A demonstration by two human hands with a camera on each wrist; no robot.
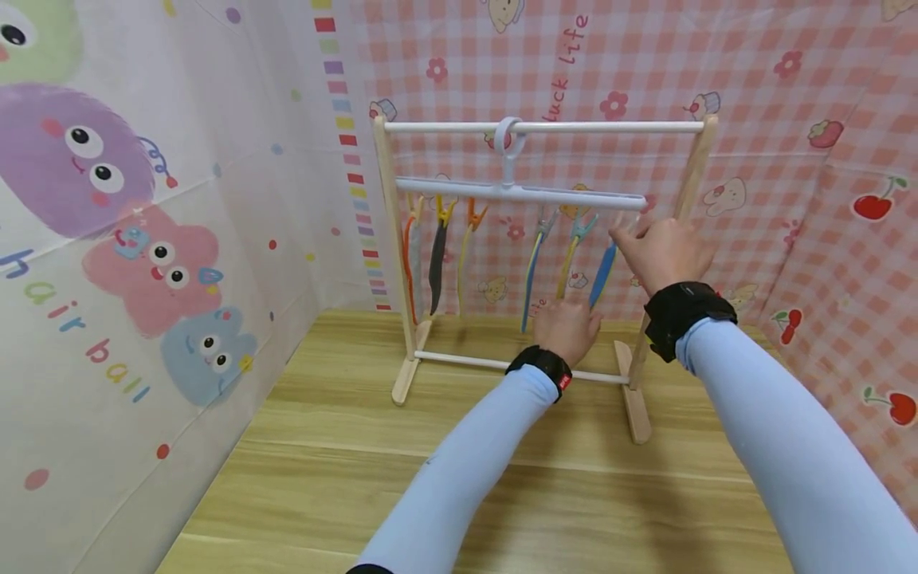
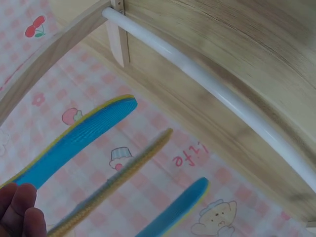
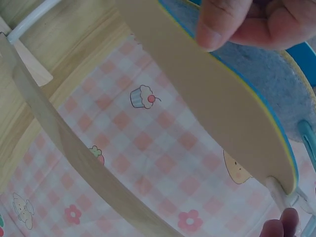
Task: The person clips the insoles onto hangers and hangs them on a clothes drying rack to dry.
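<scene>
A white clip hanger [image 1: 516,192] hangs from the top rod of a small wooden rack [image 1: 543,127], with several insoles clipped under it. The rightmost one is a blue insole [image 1: 602,277] with a beige underside [image 3: 207,94]. My left hand [image 1: 568,328] pinches it partway down, the thumb [image 3: 219,22] on the beige side and fingertips [image 2: 19,210] at the blue side [image 2: 79,140]. My right hand [image 1: 660,251] is up at the hanger's right end, fingers curled at the pale clip [image 3: 282,193] that bites the insole's top.
Grey, orange and yellow insoles [image 1: 436,267] hang at the rack's left, two more blue ones [image 1: 532,275] in the middle. The rack's lower rod [image 1: 466,361] and feet stand on a wooden table [image 1: 358,462]. Printed cloth walls close in behind and at both sides.
</scene>
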